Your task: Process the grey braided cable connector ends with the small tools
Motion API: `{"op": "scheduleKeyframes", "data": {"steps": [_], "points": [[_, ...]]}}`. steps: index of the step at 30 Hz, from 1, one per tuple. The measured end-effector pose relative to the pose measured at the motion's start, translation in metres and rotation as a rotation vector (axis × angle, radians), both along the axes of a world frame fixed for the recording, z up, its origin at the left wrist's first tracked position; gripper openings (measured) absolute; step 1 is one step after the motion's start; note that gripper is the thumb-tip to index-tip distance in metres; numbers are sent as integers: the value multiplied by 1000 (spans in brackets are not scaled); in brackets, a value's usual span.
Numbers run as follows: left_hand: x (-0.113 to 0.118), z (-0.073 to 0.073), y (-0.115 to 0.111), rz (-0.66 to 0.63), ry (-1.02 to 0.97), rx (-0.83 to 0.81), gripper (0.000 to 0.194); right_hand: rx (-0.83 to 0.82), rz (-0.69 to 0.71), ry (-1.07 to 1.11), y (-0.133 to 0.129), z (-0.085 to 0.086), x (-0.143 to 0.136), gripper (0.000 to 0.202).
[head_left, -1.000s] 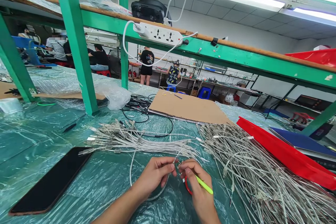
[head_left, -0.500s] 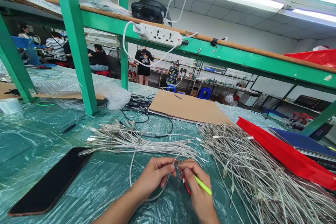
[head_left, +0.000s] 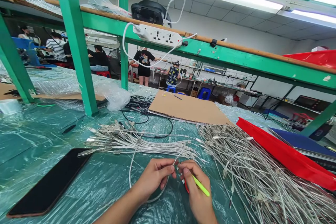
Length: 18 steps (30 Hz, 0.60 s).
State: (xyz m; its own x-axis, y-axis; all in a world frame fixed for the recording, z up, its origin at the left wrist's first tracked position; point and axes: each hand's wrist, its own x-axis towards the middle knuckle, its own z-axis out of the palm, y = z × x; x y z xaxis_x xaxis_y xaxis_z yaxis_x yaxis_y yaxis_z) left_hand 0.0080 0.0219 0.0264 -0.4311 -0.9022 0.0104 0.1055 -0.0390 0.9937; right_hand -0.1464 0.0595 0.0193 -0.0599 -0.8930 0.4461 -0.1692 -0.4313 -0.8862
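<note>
My left hand point(head_left: 156, 175) pinches the end of a grey-white cable point(head_left: 162, 191), which loops down below the wrist. Close beside it, fingertips almost touching, my right hand point(head_left: 195, 182) is closed around a yellow-green handled tool point(head_left: 201, 185). A bit of red shows under the right fingers; what it belongs to is hidden. Behind both hands lies a bundle of grey-white cables point(head_left: 147, 145). To the right spreads a larger pile of similar cables point(head_left: 252, 168).
A black phone point(head_left: 52, 182) lies at the left. Behind are a cardboard sheet point(head_left: 189, 106) and black cables point(head_left: 139, 104). A red tray point(head_left: 283, 154) borders the right pile. A green frame point(head_left: 84, 59) carries a power strip point(head_left: 157, 36). Several people are farther back.
My hands hold nearly the same pose; the yellow-green handle has tilted slightly. In the background, a standing person has stretched an arm out to the right.
</note>
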Motion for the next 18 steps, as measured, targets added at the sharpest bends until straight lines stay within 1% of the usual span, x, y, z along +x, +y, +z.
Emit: {"op": "scheduleKeyframes", "data": {"steps": [2, 7, 9, 12, 14, 16, 18], "points": [[-1, -1, 0, -3, -3, 4, 30, 2, 5, -2, 0, -1, 1, 23], [-1, 0, 1, 15, 16, -8, 32, -74, 110, 0, 2, 3, 2, 24], [-1, 1, 1, 32, 15, 5, 34, -87, 105, -7, 1, 3, 2, 24], [-1, 2, 1, 40, 2, 19, 36, -71, 34, -46, 0, 1, 4, 25], [-2, 2, 1, 23, 3, 13, 35, -60, -4, -70, -1, -1, 5, 23], [-2, 1, 1, 6, 15, 2, 34, -77, 11, -69, -1, -3, 6, 23], [-2, 1, 1, 7, 24, 0, 35, -105, 74, -43, -1, -3, 5, 24]]}}
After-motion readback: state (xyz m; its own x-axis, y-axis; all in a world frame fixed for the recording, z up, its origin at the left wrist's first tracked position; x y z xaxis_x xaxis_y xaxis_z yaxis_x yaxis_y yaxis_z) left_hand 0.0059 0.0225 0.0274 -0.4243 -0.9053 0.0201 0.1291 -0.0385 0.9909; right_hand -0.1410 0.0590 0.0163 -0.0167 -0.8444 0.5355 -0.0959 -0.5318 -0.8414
